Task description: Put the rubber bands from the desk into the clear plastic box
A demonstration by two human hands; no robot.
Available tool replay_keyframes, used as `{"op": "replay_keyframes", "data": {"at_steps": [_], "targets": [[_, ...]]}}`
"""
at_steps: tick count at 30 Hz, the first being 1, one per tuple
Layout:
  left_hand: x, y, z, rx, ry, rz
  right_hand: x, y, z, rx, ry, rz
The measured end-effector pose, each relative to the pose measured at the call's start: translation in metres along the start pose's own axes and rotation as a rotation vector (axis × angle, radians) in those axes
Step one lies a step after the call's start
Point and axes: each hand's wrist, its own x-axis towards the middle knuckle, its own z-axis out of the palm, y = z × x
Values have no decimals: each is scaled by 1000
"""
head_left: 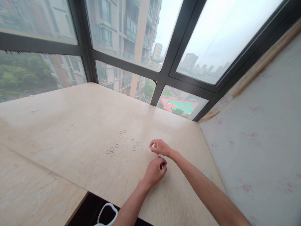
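Observation:
Several small metal rings [134, 144] lie scattered on a pale wooden table [70, 125], with more rings [110, 151] to the left and another group of rings [121, 133] farther back. My right hand [160, 147] is curled just right of them, its fingers pinched on a small ring. My left hand [156, 170] hovers just below it, fingers closed on something small that I cannot make out. Both hands are close together above the table.
Large dark-framed windows [164, 75] rise behind the table. A wall with a faded floral pattern [258, 131] runs along the right. A white looped object [107, 215] shows in the dark gap at the table's near edge.

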Motion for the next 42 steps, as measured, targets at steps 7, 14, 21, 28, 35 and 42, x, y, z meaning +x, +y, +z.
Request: {"op": "replay_keyframes", "data": {"at_steps": [7,14,21,28,35,42], "targets": [[0,3,-2,15,21,53,-81,35,-29,248,154,117],[2,-1,-1,7,23,57,-171,65,-46,299,245,246],[2,-3,-2,21,27,69,-209,69,-38,114,217,284],[1,-2,-2,26,31,56,-214,65,-31,-45,253,279],[3,-3,-1,20,36,47,-243,63,-3,-45,538,230],[0,0,-2,23,50,45,-258,67,52,-98,536,165]]}}
